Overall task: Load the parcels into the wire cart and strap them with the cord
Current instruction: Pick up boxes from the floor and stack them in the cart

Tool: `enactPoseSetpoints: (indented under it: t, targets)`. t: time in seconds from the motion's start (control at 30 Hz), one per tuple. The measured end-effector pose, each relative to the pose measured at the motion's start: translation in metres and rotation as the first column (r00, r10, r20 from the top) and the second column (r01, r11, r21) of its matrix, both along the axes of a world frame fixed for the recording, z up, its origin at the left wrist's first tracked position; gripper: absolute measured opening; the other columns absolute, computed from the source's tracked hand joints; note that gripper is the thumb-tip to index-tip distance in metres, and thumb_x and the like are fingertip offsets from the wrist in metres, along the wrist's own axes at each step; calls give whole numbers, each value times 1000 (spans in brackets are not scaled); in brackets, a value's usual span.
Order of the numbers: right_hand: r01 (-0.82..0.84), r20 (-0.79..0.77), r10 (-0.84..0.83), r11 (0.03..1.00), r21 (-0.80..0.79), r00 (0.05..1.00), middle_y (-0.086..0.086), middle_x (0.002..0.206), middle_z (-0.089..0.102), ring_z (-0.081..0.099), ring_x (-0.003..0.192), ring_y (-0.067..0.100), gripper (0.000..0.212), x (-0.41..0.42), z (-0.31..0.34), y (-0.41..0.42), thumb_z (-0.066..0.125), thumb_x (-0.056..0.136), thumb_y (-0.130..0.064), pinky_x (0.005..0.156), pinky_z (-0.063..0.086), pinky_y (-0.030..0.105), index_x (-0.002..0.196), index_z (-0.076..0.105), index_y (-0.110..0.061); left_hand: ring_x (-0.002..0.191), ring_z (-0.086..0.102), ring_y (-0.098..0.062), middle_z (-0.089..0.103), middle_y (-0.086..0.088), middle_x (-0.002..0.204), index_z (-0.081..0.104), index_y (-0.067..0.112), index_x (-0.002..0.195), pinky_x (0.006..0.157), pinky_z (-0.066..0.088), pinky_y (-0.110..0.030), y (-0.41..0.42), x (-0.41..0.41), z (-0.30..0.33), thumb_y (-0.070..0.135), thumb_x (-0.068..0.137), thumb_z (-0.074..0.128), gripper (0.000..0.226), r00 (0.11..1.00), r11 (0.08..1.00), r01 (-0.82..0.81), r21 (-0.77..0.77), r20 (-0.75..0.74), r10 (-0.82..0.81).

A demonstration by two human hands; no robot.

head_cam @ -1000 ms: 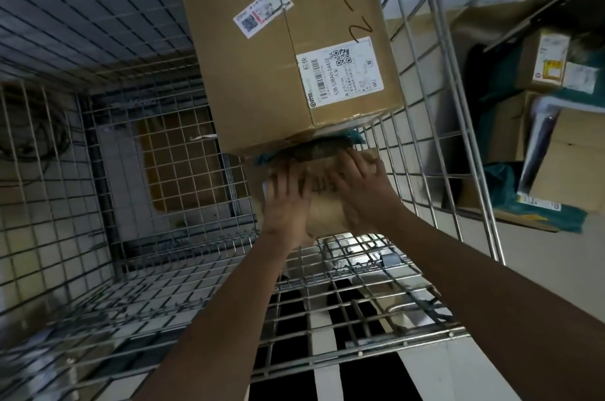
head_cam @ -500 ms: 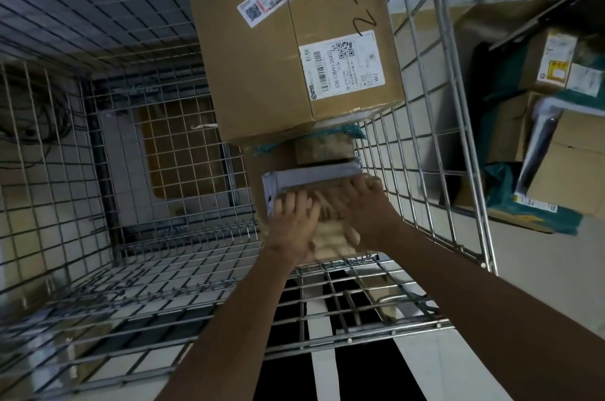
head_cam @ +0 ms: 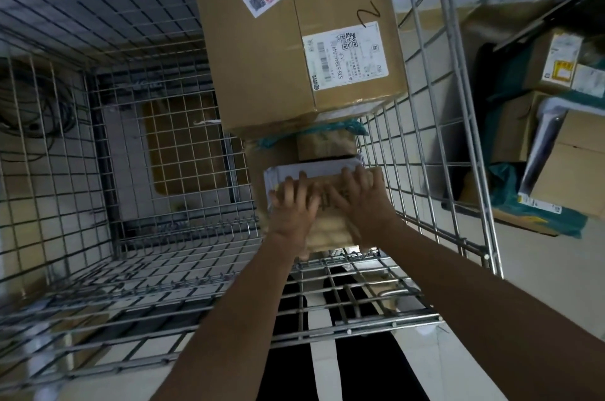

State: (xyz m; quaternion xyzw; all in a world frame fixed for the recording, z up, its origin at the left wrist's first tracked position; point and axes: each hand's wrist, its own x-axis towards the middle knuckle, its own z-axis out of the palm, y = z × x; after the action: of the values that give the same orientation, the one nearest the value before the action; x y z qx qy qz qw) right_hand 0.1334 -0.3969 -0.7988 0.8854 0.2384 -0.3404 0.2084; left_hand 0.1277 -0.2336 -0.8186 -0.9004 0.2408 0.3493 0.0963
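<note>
I look down into the wire cart (head_cam: 465, 125). A tall brown cardboard box (head_cam: 294, 40) with white shipping labels stands against the cart's right wall. Below it lie a teal-wrapped parcel (head_cam: 327, 130) and a small brown parcel (head_cam: 324, 145). My left hand (head_cam: 293, 204) and my right hand (head_cam: 360, 200) press flat, fingers spread, on a tan parcel (head_cam: 330, 230) lying over a grey-white mailer bag (head_cam: 314, 168) in the cart's near right corner. I cannot tell whether the hands grip the tan parcel. No cord shows among the parcels.
More cardboard boxes (head_cam: 576, 171) and teal bags (head_cam: 504, 184) are piled on the floor to the right, outside the cart. Dark cables (head_cam: 36, 112) hang beyond the left wall. A flat brown piece (head_cam: 183, 145) lies under the cart's mesh floor.
Both hands and the tan parcel have slid down and toward me from under the tall box. The grey-white mailer bag has come into sight above my fingers.
</note>
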Motion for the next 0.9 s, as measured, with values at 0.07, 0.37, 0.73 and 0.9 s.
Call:
enactPoseSetpoints:
  t: [0.07,0.37,0.73,0.9]
  targets:
    - [29,-35,-28,1000,11,999,25,158,-6,5,142,49,133,9,7,0,69,58,-76,109,12,64,152,-13,-27,139,10,-44,-5,-23,153,-5,12,146,108,25,-61,9,7,-1,62,47,84,142,998,997,58,-48,31,-56]
    - [117,-78,-108,987,111,991,25,154,3,12,142,46,120,32,6,0,70,67,-61,109,19,58,152,-4,-23,129,43,-33,39,-9,146,32,24,141,105,39,-49,40,68,-22,74,87,33,73,718,671,-693,-263,-339,609]
    - [80,-70,-75,995,66,995,21,143,21,31,129,42,135,32,0,1,77,52,-70,103,28,55,150,-5,-25,107,57,-22,61,-3,122,58,27,124,96,45,-41,42,98,-84,77,68,58,75,258,287,-955,-67,-665,701]
    - [115,-102,-99,979,167,990,14,133,39,41,122,36,92,32,1,-2,61,81,-53,97,34,45,148,2,-36,102,59,-22,60,0,114,63,16,120,81,44,-33,24,83,-67,40,95,55,36,371,480,-877,-17,-660,653]
